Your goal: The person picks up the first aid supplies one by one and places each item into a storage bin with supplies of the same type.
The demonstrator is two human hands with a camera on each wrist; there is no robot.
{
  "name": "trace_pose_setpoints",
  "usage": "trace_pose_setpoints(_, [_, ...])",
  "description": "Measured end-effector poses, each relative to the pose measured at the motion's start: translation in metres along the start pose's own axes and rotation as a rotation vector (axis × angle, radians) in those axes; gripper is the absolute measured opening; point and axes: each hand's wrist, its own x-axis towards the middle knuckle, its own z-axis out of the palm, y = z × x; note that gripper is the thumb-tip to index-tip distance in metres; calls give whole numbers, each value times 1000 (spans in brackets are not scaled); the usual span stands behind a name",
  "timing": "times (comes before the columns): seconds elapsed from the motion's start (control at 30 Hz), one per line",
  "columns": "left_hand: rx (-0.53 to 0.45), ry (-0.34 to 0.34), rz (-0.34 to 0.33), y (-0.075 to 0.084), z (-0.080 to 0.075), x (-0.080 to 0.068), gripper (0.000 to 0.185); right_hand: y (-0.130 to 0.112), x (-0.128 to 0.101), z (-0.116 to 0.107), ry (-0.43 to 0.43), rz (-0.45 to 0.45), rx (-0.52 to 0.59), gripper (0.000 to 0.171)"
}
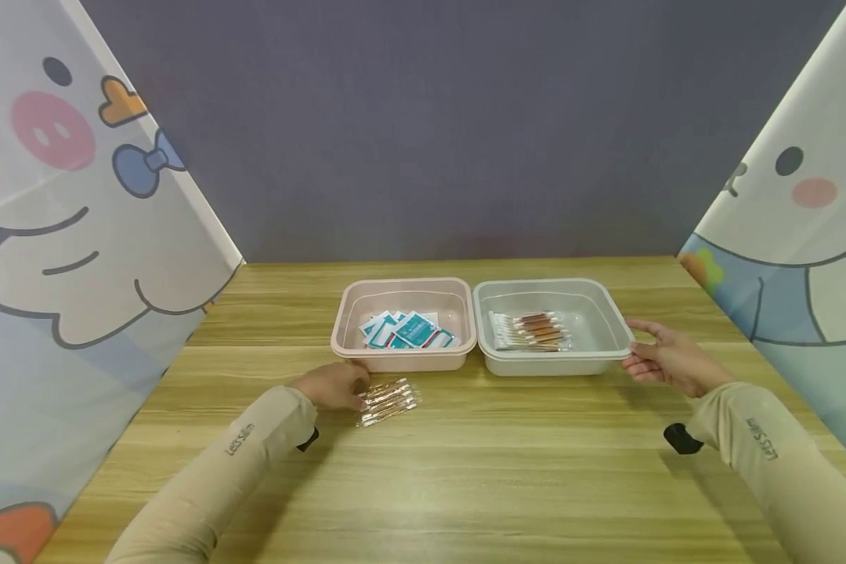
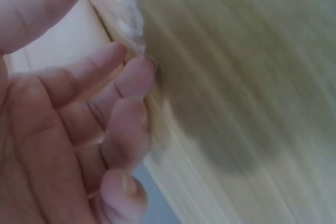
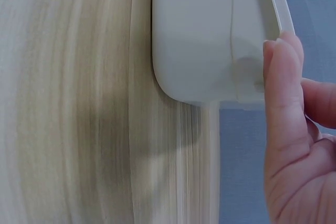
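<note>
Head view, pink bin (image 1: 345, 317) holding packets (image 1: 405, 330), grey bin (image 1: 609, 317) swabs (image 1: 529, 330)

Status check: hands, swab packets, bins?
Left hand on the loose swab packets before the pink bin. Right hand at the grey bin rim, grip unclear. Nothing between hands and bins.

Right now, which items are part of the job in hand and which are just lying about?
In play:
- left hand touching the clear-wrapped bundle of swab sticks on the table
- right hand at the rim of the grey plastic tray, which holds more wrapped swabs

Lying about:
- pink plastic tray with teal-and-white sachets
- cartoon-print side curtains
</note>
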Motion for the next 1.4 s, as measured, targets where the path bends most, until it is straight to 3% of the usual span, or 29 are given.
trace_pose_setpoints(0.33, [56,-18,-110,9,3,4,24,0,0,1,-1,2,-30,68])
trace_pose_setpoints(0.7, [16,-74,-25,7,3,7,19,1,0,0,-4,-6,-7,70])
trace_pose_setpoints(0.87, [-1,-99,-18,9,1,7,16,1,0,0,3,-7,-22,69])
trace_pose_setpoints(1.2, [-83,-158,48,23,-4,16,11,0,-3,-1,9,-1,-36,71])
trace_pose_setpoints(1.4, [-132,-146,82,31,-3,22,13,0,-1,-1,8,-6,-27,73])
